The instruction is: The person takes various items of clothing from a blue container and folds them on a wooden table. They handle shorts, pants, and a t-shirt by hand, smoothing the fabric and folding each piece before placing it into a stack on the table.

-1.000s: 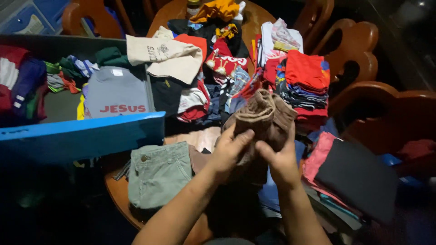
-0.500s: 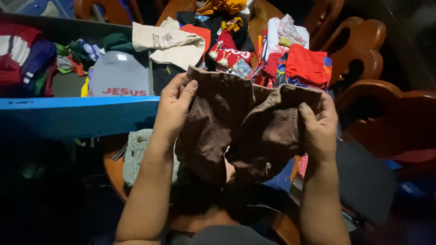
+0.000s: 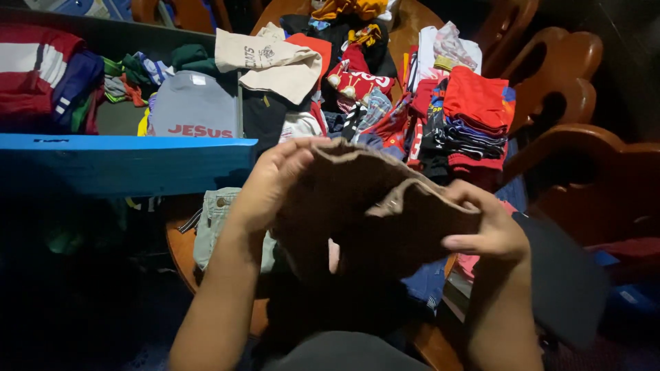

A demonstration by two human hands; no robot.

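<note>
Currently a brown garment [image 3: 364,206] is held up over the round wooden table [image 3: 180,247], gripped at both ends. The left hand [image 3: 271,182] is clamped on the garment's upper left edge, fingers curled over the waistband. The right hand [image 3: 491,230] is closed on the right edge, fingers wrapped around the front of the cloth. The hands are kept apart, with the cloth stretched and sagging between them; its lower part hangs down in shadow.

Below the left wrist, pale green shorts [image 3: 213,223] are seen lying flat on the table edge, partly hidden by the arm. A blue bin [image 3: 124,165] sits to the left, with a grey shirt [image 3: 192,106] and mixed folded clothes inside. A beige garment [image 3: 268,62] is draped over the bin's far corner. Behind the held garment, a stack topped with red cloth [image 3: 474,103] is set on the table, well apart from the hands. A dark folded item [image 3: 560,282] lies just beside the right hand. Wooden chairs [image 3: 570,75] are placed around the far right side.
</note>
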